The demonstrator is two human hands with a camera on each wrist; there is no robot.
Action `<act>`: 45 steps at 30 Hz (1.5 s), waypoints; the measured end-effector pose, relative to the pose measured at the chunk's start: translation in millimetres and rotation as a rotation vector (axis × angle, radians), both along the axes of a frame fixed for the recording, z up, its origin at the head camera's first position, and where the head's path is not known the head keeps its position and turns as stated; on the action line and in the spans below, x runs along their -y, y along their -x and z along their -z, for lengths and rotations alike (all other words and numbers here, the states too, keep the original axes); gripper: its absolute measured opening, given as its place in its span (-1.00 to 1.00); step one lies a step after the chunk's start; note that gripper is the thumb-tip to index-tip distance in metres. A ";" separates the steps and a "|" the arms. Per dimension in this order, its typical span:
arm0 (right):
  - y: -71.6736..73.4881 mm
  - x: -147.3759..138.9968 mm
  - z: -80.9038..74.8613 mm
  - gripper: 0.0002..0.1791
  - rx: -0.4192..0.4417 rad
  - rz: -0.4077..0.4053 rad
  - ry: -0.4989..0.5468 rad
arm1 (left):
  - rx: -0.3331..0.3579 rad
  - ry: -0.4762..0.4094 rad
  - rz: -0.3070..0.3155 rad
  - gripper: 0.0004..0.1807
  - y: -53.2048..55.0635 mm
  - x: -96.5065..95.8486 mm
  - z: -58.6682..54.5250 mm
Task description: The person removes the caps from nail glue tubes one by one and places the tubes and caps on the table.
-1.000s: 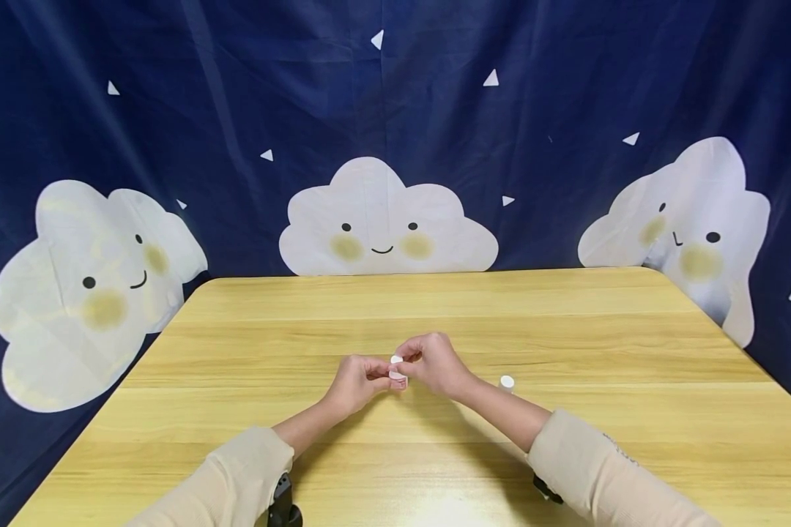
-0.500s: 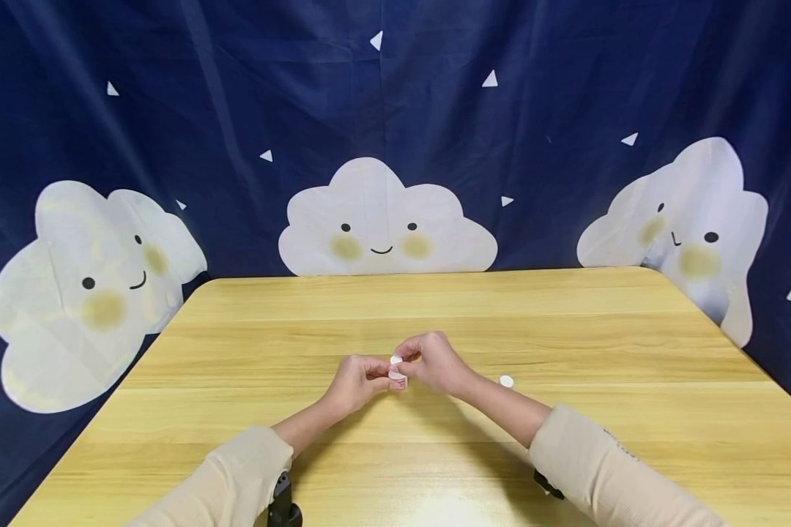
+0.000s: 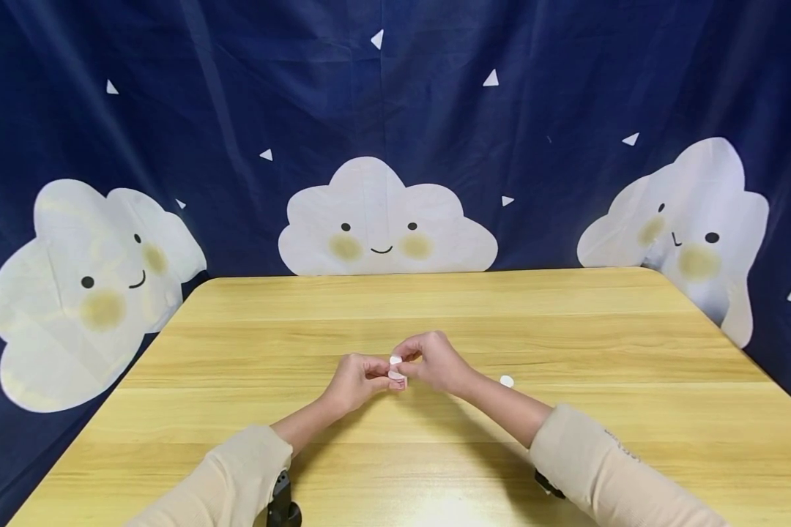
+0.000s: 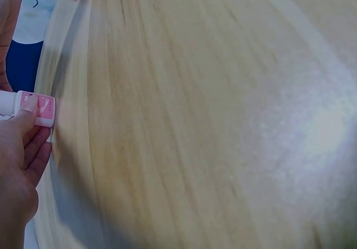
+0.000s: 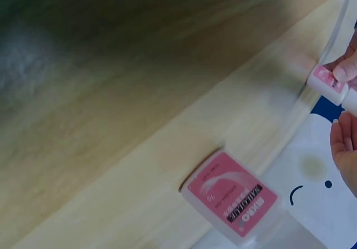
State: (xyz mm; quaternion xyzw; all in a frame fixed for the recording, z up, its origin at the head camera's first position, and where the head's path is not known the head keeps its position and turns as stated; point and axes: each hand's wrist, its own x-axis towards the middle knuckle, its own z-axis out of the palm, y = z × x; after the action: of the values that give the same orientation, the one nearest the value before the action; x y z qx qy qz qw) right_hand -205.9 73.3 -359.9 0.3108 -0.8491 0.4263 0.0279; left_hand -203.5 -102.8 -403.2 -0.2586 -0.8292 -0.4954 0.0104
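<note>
My left hand (image 3: 354, 384) holds a small white bottle of nail glue (image 4: 43, 108) with a pink label, thumb over the label. The bottle stands upright, its base close at the tabletop. At its top, my right hand (image 3: 435, 364) has thumb and forefinger around the white cap (image 3: 396, 360). The cap sits in line with the bottle. In the head view the fingers hide part of the bottle. A second nail glue bottle (image 5: 231, 196), of the same kind, stands upright to the right, beyond my right forearm, touched by neither hand.
The wooden table (image 3: 303, 315) has rounded far corners. A dark blue curtain (image 3: 343, 88) with smiling white clouds hangs behind it. Black wrist devices show beneath both sleeves, and a bright light reflection lies on the near tabletop.
Both hands stay at the bottle and cap with hardly any movement. My right forearm has shifted up slightly and now covers the lower part of the second bottle in the head view.
</note>
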 end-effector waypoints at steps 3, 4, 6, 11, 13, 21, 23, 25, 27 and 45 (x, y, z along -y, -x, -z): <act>-0.4 2.2 3.3 -0.94 0.009 0.023 0.046 | 0.009 -0.001 0.001 -0.84 -0.5 0.3 0.1; -0.7 2.9 4.3 -0.94 0.010 0.031 0.059 | 0.013 -0.003 0.001 -0.84 -0.5 0.4 0.3; -1.3 4.2 5.8 -0.94 0.006 0.048 0.073 | 0.014 -0.005 0.002 -0.84 -0.6 0.6 0.8; -3.3 6.2 7.6 -0.94 -0.009 0.091 0.096 | 0.009 -0.011 -0.001 -0.83 -0.7 0.9 1.2; -4.1 7.1 7.8 -0.93 -0.014 0.106 0.104 | 0.013 -0.015 -0.002 -0.82 -0.9 1.1 1.0; -6.0 9.4 6.6 -0.92 -0.013 0.149 0.103 | 0.028 -0.018 -0.002 -0.82 -1.3 1.5 0.1; -6.1 9.7 5.8 -0.92 -0.010 0.151 0.097 | 0.019 -0.014 -0.001 -0.82 -1.0 1.6 -0.1; -6.4 9.6 4.7 -0.92 -0.005 0.153 0.093 | 0.009 -0.008 -0.001 -0.82 -0.6 1.7 -0.2; -6.4 9.5 3.8 -0.92 -0.005 0.150 0.087 | 0.013 -0.005 -0.003 -0.83 -0.4 1.7 -0.6; -3.1 5.2 -1.5 -0.96 -0.027 0.042 -0.006 | 0.000 -0.006 0.023 -0.82 1.7 2.5 1.4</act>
State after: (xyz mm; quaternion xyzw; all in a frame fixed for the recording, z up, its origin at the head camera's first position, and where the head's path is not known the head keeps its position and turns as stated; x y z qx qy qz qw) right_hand -202.9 68.1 -358.5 0.2987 -0.8562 0.4189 0.0473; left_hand -205.2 -105.3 -404.6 -0.2682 -0.8248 -0.4978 0.0055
